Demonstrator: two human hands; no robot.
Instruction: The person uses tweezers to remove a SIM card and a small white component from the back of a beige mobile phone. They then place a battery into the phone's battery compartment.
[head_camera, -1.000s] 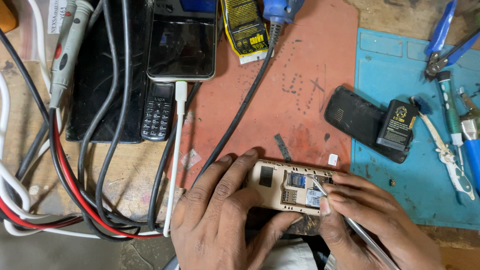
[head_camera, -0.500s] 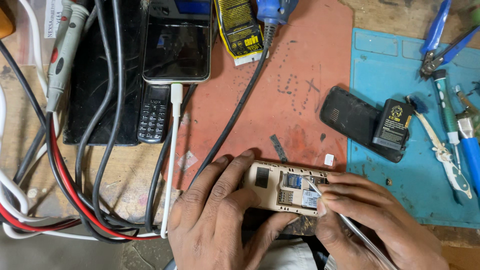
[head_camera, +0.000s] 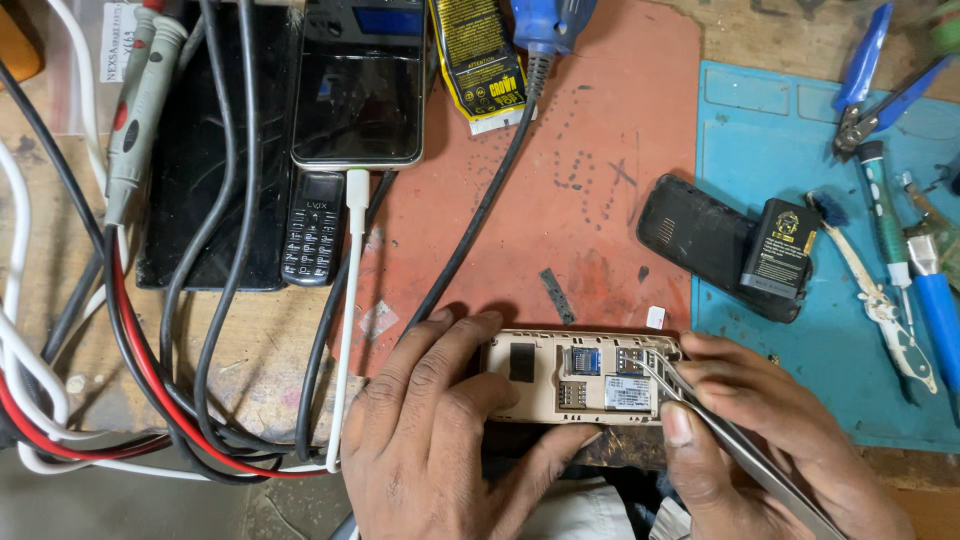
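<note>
An opened beige keypad phone (head_camera: 560, 378) lies back side up at the near edge of the red mat, its card slots showing. My left hand (head_camera: 440, 440) grips its left end, fingers over the top and thumb underneath. My right hand (head_camera: 770, 440) holds metal tweezers (head_camera: 735, 445), whose tips rest on the card slots at the phone's right end. A tiny white card (head_camera: 655, 317) lies just above the phone. The phone's black back cover (head_camera: 690, 235) and black battery (head_camera: 778, 250) sit farther right.
A smartphone (head_camera: 358, 90) on a white charging cable (head_camera: 345, 320) and a small black keypad phone (head_camera: 315, 228) lie at the back left among red, black and white wires (head_camera: 150, 380). Pliers, screwdrivers and a brush (head_camera: 890, 230) rest on the blue mat (head_camera: 800, 120).
The view has shifted slightly. The tweezer tips have edged along the card slots; both hands otherwise keep the same hold.
</note>
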